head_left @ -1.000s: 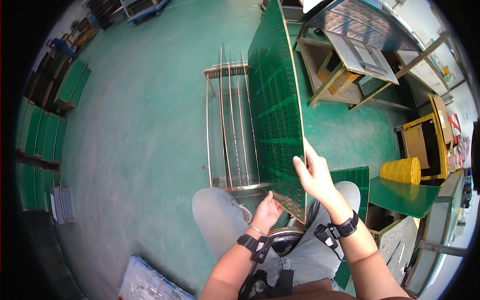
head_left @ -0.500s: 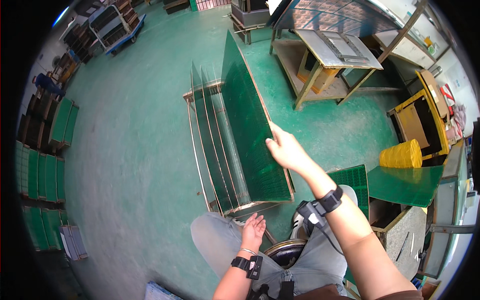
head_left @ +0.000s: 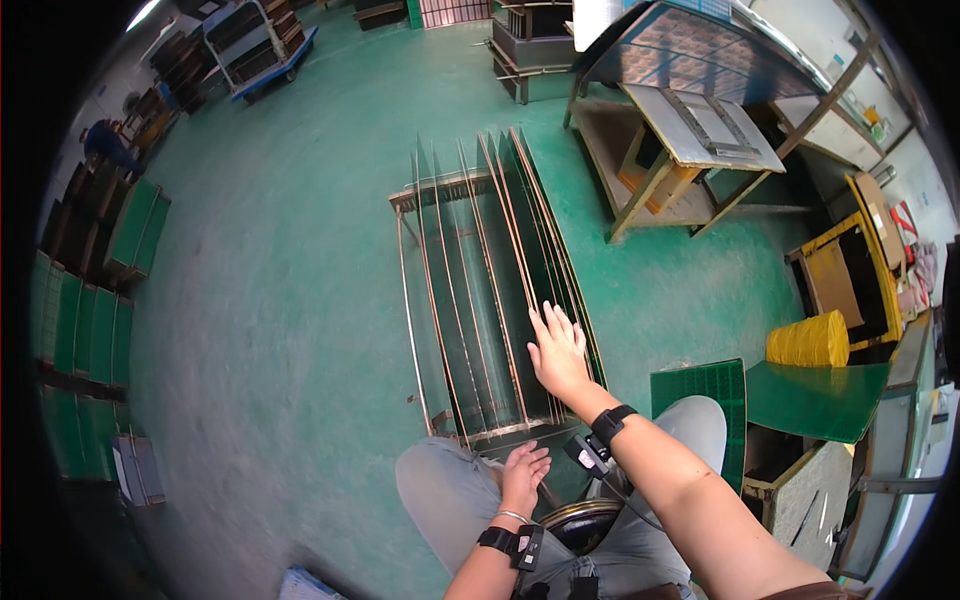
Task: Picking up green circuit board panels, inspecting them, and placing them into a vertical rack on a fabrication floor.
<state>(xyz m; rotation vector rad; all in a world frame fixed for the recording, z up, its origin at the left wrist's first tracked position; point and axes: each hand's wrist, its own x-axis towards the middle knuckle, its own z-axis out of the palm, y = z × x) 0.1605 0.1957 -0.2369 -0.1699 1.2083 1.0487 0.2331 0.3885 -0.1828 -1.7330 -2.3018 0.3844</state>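
Note:
A metal rack point(head_left: 402, 202) stands on the floor before my knees, with several thin green panels point(head_left: 512, 250) on edge in its slots. They sit closer together on the right side and wider apart on the left. My right hand point(head_left: 560, 350) is open, fingers stretched over the top edges of the right-hand panels; whether its fingertips press on them I cannot tell. Near the rack's close end, above my lap, my left hand point(head_left: 524, 480) is open and empty, palm up with loosely bent fingers.
To my right are a gridded green panel point(head_left: 700, 400), a flat green sheet point(head_left: 815, 400) and a yellow wrapped roll point(head_left: 808, 341). A work table point(head_left: 700, 130) stands far right. Stacked green panels point(head_left: 90, 335) line the left, where a person point(head_left: 108, 145) bends at the back.
The large green panel that my right hand held tilted over the rack now stands among the others. That hand has let go, its fingers spread; my left hand stays near the rack's close end.

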